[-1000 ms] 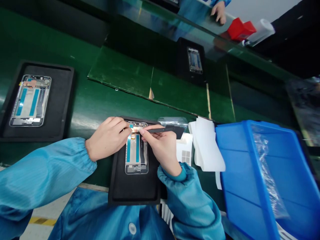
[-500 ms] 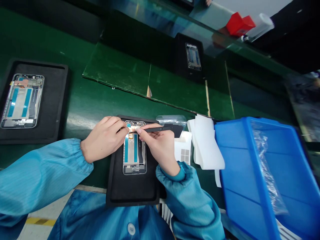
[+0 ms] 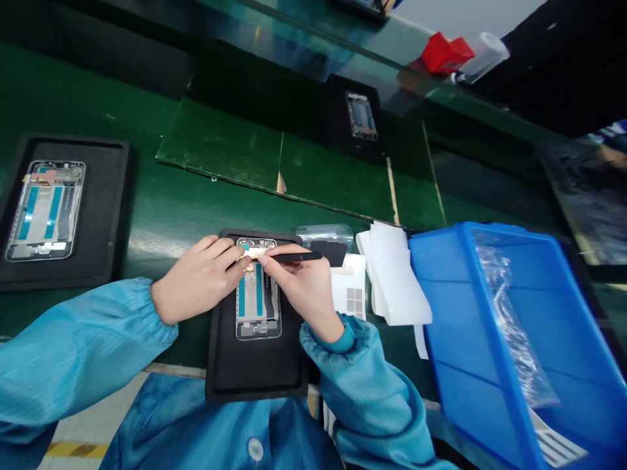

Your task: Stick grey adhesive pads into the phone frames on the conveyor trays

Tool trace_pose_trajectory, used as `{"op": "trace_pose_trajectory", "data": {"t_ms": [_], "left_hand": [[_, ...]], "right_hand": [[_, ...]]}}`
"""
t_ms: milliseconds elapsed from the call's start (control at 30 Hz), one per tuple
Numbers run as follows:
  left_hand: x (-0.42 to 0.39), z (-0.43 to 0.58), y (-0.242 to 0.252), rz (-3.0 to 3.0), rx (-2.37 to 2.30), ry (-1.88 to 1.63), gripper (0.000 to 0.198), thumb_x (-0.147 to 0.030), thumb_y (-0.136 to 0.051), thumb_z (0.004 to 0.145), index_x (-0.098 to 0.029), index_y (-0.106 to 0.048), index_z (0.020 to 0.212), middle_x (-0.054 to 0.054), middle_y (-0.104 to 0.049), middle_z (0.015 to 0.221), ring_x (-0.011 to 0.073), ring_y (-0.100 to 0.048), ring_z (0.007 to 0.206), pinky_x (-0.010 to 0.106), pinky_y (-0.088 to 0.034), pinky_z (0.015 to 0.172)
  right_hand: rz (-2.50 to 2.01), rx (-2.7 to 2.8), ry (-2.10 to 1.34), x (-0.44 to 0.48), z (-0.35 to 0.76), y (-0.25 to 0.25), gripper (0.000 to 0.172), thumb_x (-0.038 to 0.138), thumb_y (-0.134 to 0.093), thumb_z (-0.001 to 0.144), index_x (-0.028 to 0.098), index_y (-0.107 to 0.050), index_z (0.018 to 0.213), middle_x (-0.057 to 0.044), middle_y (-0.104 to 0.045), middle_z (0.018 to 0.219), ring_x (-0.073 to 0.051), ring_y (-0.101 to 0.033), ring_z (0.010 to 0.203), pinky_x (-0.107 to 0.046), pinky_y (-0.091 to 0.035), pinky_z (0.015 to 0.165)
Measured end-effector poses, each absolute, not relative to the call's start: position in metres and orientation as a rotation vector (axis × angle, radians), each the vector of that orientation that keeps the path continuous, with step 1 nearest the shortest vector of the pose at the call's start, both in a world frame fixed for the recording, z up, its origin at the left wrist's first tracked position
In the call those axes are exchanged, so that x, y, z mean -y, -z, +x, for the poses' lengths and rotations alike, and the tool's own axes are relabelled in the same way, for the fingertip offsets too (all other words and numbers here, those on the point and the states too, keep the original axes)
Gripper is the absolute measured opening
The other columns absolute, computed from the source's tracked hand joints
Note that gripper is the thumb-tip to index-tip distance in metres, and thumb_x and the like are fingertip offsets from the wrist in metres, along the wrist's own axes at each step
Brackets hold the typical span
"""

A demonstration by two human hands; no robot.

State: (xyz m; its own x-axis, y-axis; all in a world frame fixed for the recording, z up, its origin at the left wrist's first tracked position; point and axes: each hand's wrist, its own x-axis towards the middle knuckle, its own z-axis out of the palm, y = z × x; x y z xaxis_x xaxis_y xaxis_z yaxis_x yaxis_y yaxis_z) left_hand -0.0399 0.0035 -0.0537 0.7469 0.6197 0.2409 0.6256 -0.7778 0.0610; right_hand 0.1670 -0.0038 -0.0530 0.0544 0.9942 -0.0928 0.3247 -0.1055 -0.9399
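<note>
An opened phone [image 3: 253, 294] with blue strips along its inside lies in a black tray [image 3: 255, 378] in front of me. My right hand [image 3: 304, 281] pinches dark tweezers [image 3: 298, 257], whose handle points right; the tips are hidden by my fingers over the phone's upper part. My left hand [image 3: 200, 277] comes in from the left, its fingers drawn together at the phone's upper left side. Whatever lies between its fingertips is too small to make out. A pale, bright piece [image 3: 255, 252] shows between both hands, near the top of the phone.
At the left, another opened phone [image 3: 46, 212] sits in a black tray [image 3: 102, 209]. A third phone [image 3: 361, 115] lies farther back. To my right are white sheets [image 3: 394, 281], a clear plastic piece [image 3: 326, 234] and a blue bin [image 3: 448, 313] holding a plastic bag [image 3: 514, 339].
The whole view has shifted slightly. Both hands stay over the phone's upper part, and the tweezers' handle lies a little lower and flatter in my right hand.
</note>
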Motion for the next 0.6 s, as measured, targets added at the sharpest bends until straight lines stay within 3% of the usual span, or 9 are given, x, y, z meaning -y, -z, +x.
{"op": "trace_pose_trajectory", "data": {"t_ms": [167,333,600], "left_hand": [[0.001,-0.037,0.050,-2.888,0.937,0.238,0.029,-0.015,-0.049,0.096,-0.011,-0.066,0.119,0.014,-0.068,0.107,0.0273,-0.061,0.103,0.040,-0.046,0.085],[0.004,-0.037,0.046,-2.809,0.878,0.116,0.033,-0.013,-0.045,0.096,-0.011,-0.065,0.122,0.014,-0.068,0.111,0.0275,-0.062,0.101,0.042,-0.047,0.087],[-0.006,-0.015,0.031,-2.861,0.932,0.443,0.024,-0.026,-0.052,0.097,-0.018,-0.067,0.113,0.008,-0.070,0.109,0.0243,-0.063,0.097,0.039,-0.048,0.083]], "right_hand": [[-1.523,1.314,-0.883,0.008,0.190,0.022,0.018,0.037,-0.081,0.077,0.020,-0.074,0.079,-0.004,-0.076,0.081,-0.020,-0.073,0.071,-0.033,-0.061,0.068],[-1.527,1.235,-0.802,0.022,0.242,0.005,0.021,0.036,-0.085,0.073,0.020,-0.074,0.082,-0.003,-0.073,0.073,-0.019,-0.070,0.063,-0.032,-0.058,0.063],[-1.563,1.124,-0.857,0.060,0.323,0.041,0.023,0.039,-0.082,0.077,0.019,-0.074,0.085,-0.002,-0.071,0.067,-0.018,-0.069,0.064,-0.031,-0.056,0.065]]}}
